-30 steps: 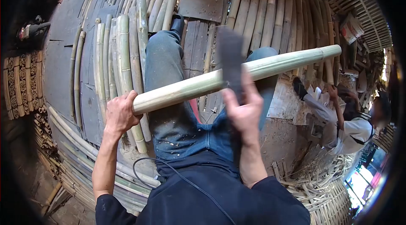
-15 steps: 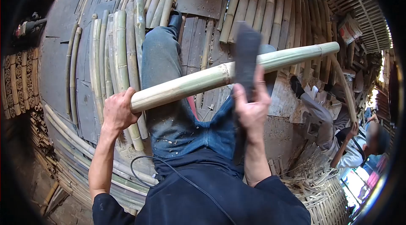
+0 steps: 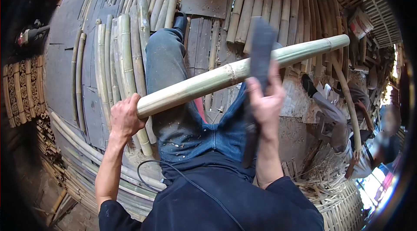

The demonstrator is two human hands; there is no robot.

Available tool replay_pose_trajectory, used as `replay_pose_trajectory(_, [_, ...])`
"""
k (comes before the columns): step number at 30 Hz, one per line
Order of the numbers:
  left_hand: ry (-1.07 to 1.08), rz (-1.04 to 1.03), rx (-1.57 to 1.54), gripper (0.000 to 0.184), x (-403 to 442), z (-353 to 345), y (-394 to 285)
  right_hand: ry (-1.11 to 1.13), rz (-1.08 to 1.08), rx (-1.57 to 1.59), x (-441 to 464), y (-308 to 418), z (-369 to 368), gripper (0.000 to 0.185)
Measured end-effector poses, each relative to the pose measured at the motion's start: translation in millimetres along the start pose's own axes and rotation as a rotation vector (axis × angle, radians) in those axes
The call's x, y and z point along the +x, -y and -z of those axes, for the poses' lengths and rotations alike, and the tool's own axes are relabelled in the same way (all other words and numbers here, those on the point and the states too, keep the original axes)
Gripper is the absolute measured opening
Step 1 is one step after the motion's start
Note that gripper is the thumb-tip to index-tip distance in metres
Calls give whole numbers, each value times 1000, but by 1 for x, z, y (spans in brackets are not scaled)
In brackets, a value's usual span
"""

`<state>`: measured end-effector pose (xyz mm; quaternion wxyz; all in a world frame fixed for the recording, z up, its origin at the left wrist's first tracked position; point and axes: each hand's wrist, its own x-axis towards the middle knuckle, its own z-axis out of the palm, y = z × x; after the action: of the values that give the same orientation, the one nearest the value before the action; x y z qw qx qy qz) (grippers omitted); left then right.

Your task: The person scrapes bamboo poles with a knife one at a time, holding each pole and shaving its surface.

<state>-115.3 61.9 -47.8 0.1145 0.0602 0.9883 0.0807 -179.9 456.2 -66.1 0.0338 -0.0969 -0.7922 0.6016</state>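
Around us on the floor (image 3: 286, 144), bamboo (image 3: 276, 1) lies in rows. Over our jeans (image 3: 165, 61) slants the pole (image 3: 217, 77), left end lower in view. The knife (image 3: 262, 44), blurred, crosses it right of middle; we cannot tell whether they touch. Our left hand (image 3: 126, 116) clasps the pole's left end; our right hand (image 3: 266, 103) grasps the knife.
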Motion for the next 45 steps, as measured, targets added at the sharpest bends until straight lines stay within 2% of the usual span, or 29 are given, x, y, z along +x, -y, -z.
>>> replay_pose_trajectory(1, [6, -3, -4, 46, 0, 1, 2, 56, 128, -122, -15, 2, -18, 77])
replay_pose_trajectory(2, [8, -6, -5, 45, 1, 2, 3, 129, 155, -92, -28, 5, -34, 79])
replay_pose_trajectory(3, [13, 1, 3, 45, 1, 3, 2, 261, 50, -112, -33, 34, -42, 81])
replay_pose_trajectory(4, [19, 8, 11, 44, 0, 3, 1, 259, 185, -122, -32, 28, -54, 81])
replay_pose_trajectory(6, [10, 3, 10, 43, -1, 2, 2, 285, 83, -94, -27, 28, -46, 82])
replay_pose_trajectory(7, [-31, -15, 18, 41, -1, 0, 2, 195, 208, -85, -21, 7, -40, 81])
replay_pose_trajectory(9, [-71, -18, 15, 40, -3, -5, 1, 77, 11, -57, -8, 20, -10, 79])
replay_pose_trajectory(11, [-194, -48, 88, 38, -9, -11, -2, -71, -32, -62, 8, 20, 22, 77])
replay_pose_trajectory(12, [-191, -40, 80, 38, -12, -14, -4, -82, -138, -70, 14, 24, 37, 76])
replay_pose_trajectory(14, [-239, -39, 99, 38, -12, -18, -7, -111, -92, -53, 19, 18, 39, 79])
replay_pose_trajectory(16, [-243, -33, 111, 37, -14, -20, -10, 36, -141, -51, 2, 25, 19, 79])
replay_pose_trajectory(17, [-253, -30, 130, 37, -13, -20, -11, 95, -68, -119, -13, 9, 1, 78])
replay_pose_trajectory(19, [-259, -39, 127, 38, -14, -20, -10, 226, 51, -63, -36, 19, -27, 80])
replay_pose_trajectory(20, [-258, -38, 117, 38, -16, -20, -8, 329, -64, -13, -44, 28, -34, 80])
replay_pose_trajectory(22, [-241, -32, 120, 38, -15, -20, -8, 337, -51, -17, -44, 26, -34, 80])
replay_pose_trajectory(24, [-235, -18, 118, 39, -17, -21, -8, 182, 73, 2, -33, 5, -21, 81])
replay_pose_trajectory(26, [-247, -11, 108, 39, -16, -22, -9, -2, 6, 19, -14, 6, 0, 78])
replay_pose_trajectory(28, [-265, -20, 113, 39, -17, -21, -11, -77, -195, -7, 3, 18, 27, 77])
replay_pose_trajectory(31, [-279, -12, 105, 40, -16, -23, -13, -56, -154, 1, -2, 22, 17, 78])
replay_pose_trajectory(32, [-279, -13, 111, 40, -16, -22, -14, -31, 91, -110, -14, 2, 0, 80])
replay_pose_trajectory(33, [-279, -23, 113, 40, -16, -21, -12, 73, 19, -81, -29, 15, -13, 81])
replay_pose_trajectory(34, [-258, 1, 100, 40, -17, -20, -10, 106, 187, -152, -35, 10, -24, 80])
replay_pose_trajectory(36, [-225, 10, 102, 40, -22, -16, -9, 381, -126, -95, -41, 37, -37, 79])
replay_pose_trajectory(37, [-221, -4, 96, 40, -21, -16, -10, 367, -122, -82, -40, 31, -39, 79])
replay_pose_trajectory(39, [-200, -4, 96, 40, -18, -18, -6, 217, 227, -45, -33, 10, -40, 77])
replay_pose_trajectory(40, [-194, 1, 97, 40, -20, -17, -5, 193, 91, -18, -28, 9, -28, 76])
replay_pose_trajectory(42, [-210, 3, 97, 40, -17, -19, -7, -10, 66, 9, -8, -1, -6, 76])
replay_pose_trajectory(44, [-232, -1, 87, 40, -16, -20, -11, -97, -100, 55, 6, 11, 18, 77])
replay_pose_trajectory(45, [-228, 2, 92, 40, -15, -21, -11, -104, -30, 6, 7, 2, 21, 78])
